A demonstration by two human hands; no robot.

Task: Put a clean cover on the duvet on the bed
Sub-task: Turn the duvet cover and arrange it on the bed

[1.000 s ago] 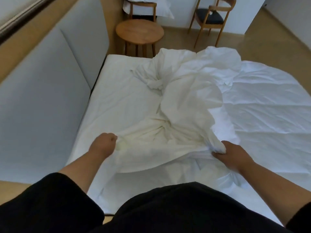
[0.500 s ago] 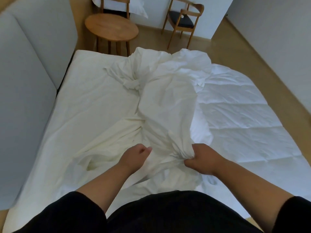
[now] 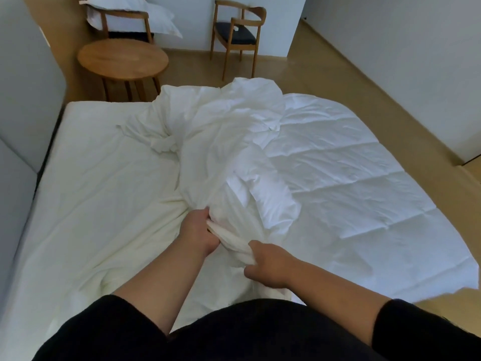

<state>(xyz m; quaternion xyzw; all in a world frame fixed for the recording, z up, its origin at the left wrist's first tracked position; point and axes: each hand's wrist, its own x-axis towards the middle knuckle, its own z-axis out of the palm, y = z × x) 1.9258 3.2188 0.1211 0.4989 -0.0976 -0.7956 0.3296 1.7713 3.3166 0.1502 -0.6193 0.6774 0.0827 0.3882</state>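
A white quilted duvet [image 3: 351, 183] lies spread over the right half of the bed [image 3: 86, 194]. A crumpled white cover [image 3: 221, 142] is heaped along the middle, partly over the duvet's left edge. Its near end is bunched into a thick fold. My left hand [image 3: 199, 230] grips that fold from the left, fingers curled into the cloth. My right hand [image 3: 268, 267] grips the same gathered fold just below and to the right. Both hands are close together at the near side of the bed.
A padded grey headboard [image 3: 23, 105] runs along the left. Beyond the bed stand a round wooden table [image 3: 122, 59], a wooden chair with a pillow [image 3: 130, 19] on it and a second chair with a dark seat [image 3: 236, 35]. Bare floor lies on the right.
My hands have come together from wide apart, gathering the cover's near edge into one bunch. The view has swung right, showing more of the duvet and floor.
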